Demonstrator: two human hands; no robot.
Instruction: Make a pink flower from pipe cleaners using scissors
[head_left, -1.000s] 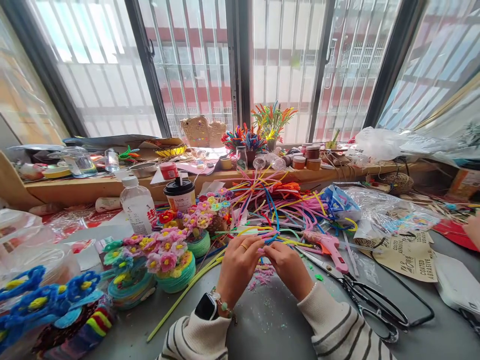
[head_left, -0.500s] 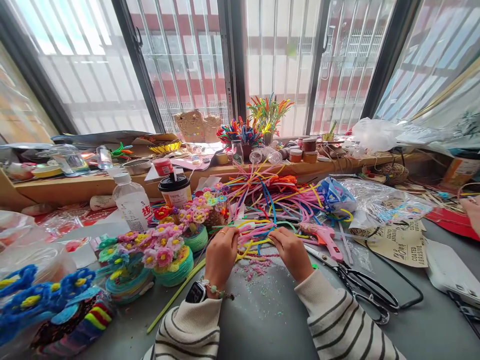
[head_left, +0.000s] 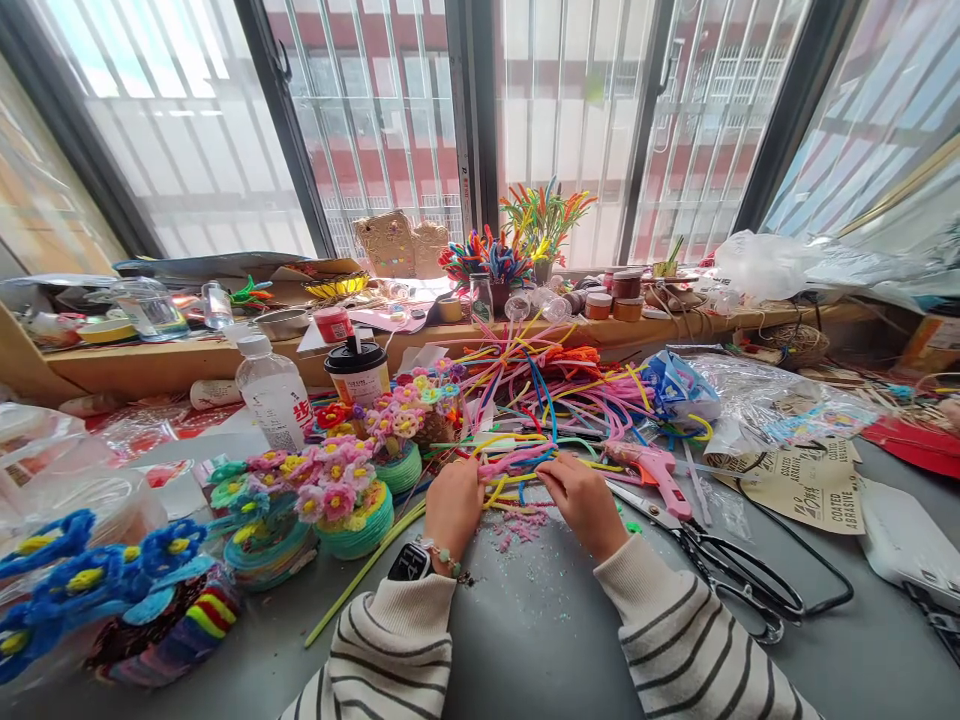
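My left hand (head_left: pixel 455 503) and my right hand (head_left: pixel 581 497) rest on the grey table (head_left: pixel 525 640), a hand's width apart. Both are closed in a pinch on a pink pipe cleaner (head_left: pixel 513 460) that stretches between them. It lies at the near edge of a big heap of coloured pipe cleaners (head_left: pixel 555 390). Pink fluff scraps (head_left: pixel 520 527) lie on the table between my wrists. A watch and a bead bracelet sit on my left wrist.
Pipe-cleaner flower baskets (head_left: pixel 352 500) stand left of my hands, with blue flowers (head_left: pixel 90 580) further left. A pink glue gun (head_left: pixel 656 468) and black scissors (head_left: pixel 731 580) lie to the right. A bottle (head_left: pixel 271 392) and a lidded cup (head_left: pixel 358 372) stand behind, below a cluttered wooden sill (head_left: pixel 187 362).
My hands have drawn apart from touching each other, and the pink pipe cleaner now stretches between them. The camera has shifted slightly.
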